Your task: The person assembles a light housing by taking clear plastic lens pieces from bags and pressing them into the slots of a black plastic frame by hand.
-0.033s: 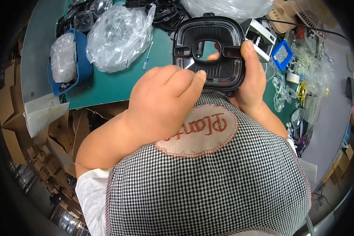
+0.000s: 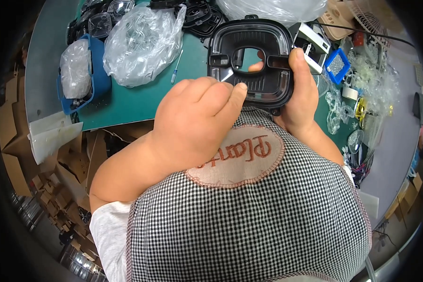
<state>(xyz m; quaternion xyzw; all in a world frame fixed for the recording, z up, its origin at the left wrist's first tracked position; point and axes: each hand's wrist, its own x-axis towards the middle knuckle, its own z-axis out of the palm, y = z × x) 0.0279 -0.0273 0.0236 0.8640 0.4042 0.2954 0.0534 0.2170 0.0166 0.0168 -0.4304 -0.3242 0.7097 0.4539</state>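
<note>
A black plastic frame-like housing (image 2: 250,37), rounded-square with a clear, glossy rim and an oval opening in its middle, is held up above the table edge. My right hand (image 2: 303,89) grips its right side, thumb along the rim; a fingertip shows through the opening. My left hand (image 2: 197,115) is closed at the housing's lower left corner, its thumb tip lying over the lower part. A short pale, shiny strip (image 2: 227,75) shows beside the left fingers. What those fingers hold is hidden beneath them. Through the opening, a small dark cylinder (image 2: 239,58) shows.
On the green table (image 2: 134,105) lie a clear plastic bag (image 2: 143,44), a thin screwdriver (image 2: 175,75) and a blue basket (image 2: 101,70). More black parts (image 2: 202,16) sit at the back. To the right are a white device (image 2: 313,40), a blue tray (image 2: 337,65) and crumpled clear plastic (image 2: 373,70).
The housing has shifted very slightly to the right, along with my left thumb. Both hands keep their places on it.
</note>
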